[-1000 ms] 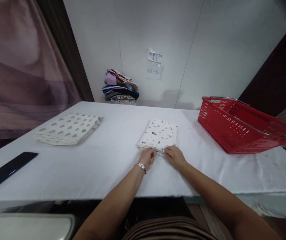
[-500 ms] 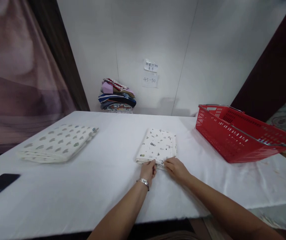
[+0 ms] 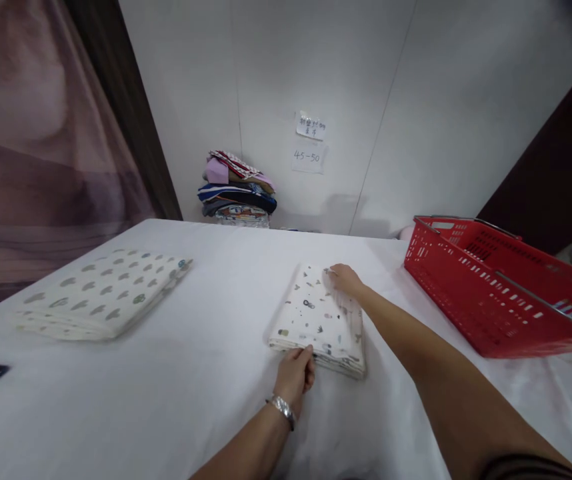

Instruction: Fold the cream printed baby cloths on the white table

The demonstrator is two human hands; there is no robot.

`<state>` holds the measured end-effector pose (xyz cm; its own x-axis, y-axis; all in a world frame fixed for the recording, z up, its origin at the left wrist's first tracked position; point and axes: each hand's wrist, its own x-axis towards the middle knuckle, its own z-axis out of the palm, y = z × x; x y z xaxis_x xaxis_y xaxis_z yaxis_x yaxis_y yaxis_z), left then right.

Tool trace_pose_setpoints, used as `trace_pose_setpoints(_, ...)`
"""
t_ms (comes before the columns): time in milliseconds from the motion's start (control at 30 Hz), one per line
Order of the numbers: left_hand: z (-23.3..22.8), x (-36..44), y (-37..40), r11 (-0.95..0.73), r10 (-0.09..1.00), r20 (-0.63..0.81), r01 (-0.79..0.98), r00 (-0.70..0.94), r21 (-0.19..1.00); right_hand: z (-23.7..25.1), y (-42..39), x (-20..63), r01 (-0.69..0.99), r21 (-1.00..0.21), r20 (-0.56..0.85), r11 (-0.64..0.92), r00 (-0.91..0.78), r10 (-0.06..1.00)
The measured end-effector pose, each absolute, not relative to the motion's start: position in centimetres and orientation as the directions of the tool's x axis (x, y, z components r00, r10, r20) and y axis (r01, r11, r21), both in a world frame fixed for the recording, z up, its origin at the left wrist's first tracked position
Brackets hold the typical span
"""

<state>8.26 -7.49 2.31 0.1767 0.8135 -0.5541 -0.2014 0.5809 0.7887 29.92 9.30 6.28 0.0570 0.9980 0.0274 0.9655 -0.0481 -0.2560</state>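
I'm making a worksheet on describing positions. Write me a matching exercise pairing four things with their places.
Things
1. Left hand wearing a silver bracelet
2. Red perforated plastic basket
3. Bare-wristed right hand
4. Folded cream cloth with grey shapes

Places
A. On the left part of the white-covered table
B. At the near edge of the folded white cloth with small prints
C. On the table's right part
D. At the small-printed cloth's far right corner

Right pairs: 1-B, 2-C, 3-D, 4-A

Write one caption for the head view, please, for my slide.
Left hand at the near edge, right hand near the far right corner of a folded cloth; red basket at right.
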Motion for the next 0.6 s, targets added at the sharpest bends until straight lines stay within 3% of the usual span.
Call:
trace_pose_setpoints(300, 1.4, 8.2, -7.2, 0.625, 0.780, -0.583, -0.238, 0.228, 0.743, 4.2, 14.9, 31.6, 0.959, -0.273, -0.139, -0.071, 0.034, 0.990)
trace_pose_setpoints(600, 1.3, 8.2, -7.0, 0.631, 0.774, -0.580, -0.234, 0.254, 0.740, 3.2, 15.2, 32.4, 0.926, -0.364, -0.086, -0.102, 0.075, 0.993)
